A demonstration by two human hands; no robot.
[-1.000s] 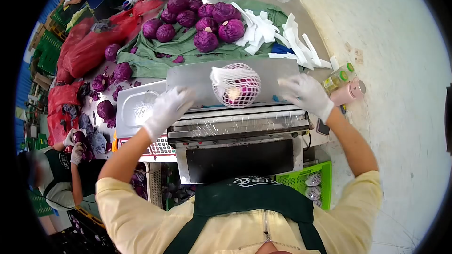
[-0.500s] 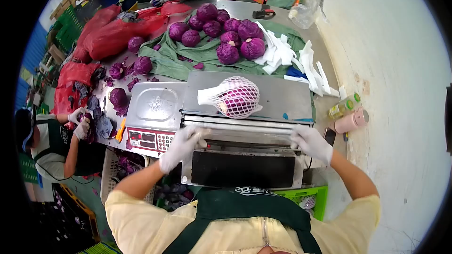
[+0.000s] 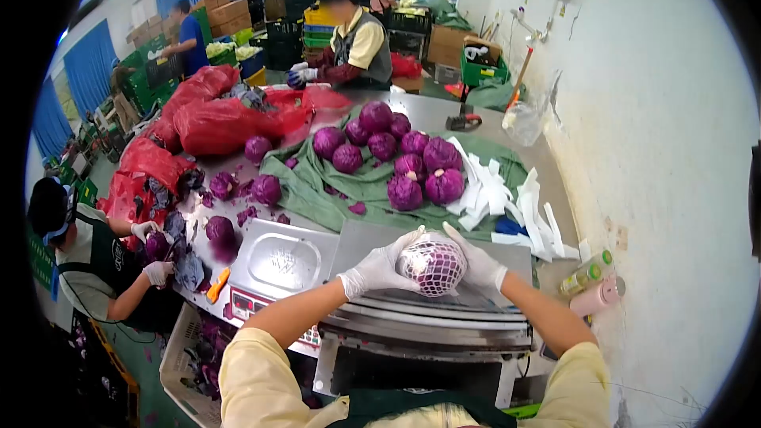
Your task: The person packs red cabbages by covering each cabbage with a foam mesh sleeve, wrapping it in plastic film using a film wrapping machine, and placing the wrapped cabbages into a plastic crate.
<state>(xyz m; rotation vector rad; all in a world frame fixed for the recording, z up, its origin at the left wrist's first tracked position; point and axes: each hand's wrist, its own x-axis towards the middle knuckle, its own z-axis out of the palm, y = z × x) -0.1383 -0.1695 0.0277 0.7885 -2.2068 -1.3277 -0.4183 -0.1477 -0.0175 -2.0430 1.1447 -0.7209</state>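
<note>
While the netted red cabbage (image 3: pixel 432 265) is cupped between the left hand (image 3: pixel 379 271) and right hand (image 3: pixel 477 261), both pressed to its sides, it is seen in the head view over the metal plate (image 3: pixel 358 244) along the near edge of the tabletop (image 3: pixel 432 115); bare cabbages (image 3: pixel 441 155) are gathered beyond on green cloth (image 3: pixel 313 200).

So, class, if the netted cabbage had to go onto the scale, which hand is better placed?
Probably the left hand: it is at the side of the netted cabbage nearer the scale, while the right hand is on the far side.
</note>
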